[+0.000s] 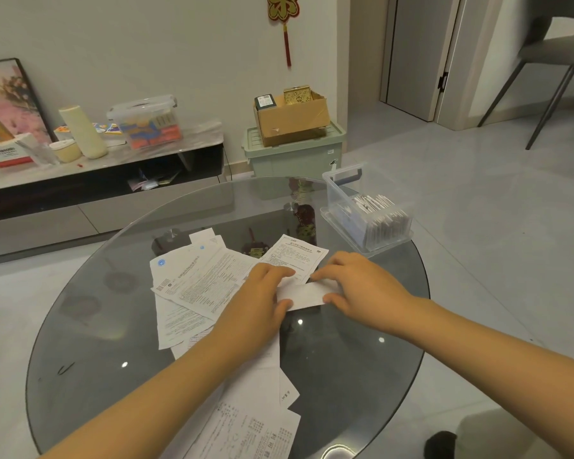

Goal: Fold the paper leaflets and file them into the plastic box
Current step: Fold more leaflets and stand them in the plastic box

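The folded leaflet [301, 294] lies on the glass desk [345, 359], pinched at both ends by your fingers: left hand [262, 293] and right hand [358, 283], palms down, forearms converging. Loose leaflets [196, 279] lie left; the plastic box [365, 207] stands beyond, holding folded papers.

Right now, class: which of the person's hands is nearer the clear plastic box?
Right. The right hand lies just below and left of the plastic box; the left hand is farther left, beyond the folded leaflet.

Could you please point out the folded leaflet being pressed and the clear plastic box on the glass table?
folded leaflet [301, 294]: head view, blank middle between the hands.
plastic box [338, 198]: head view, its clear left wall.
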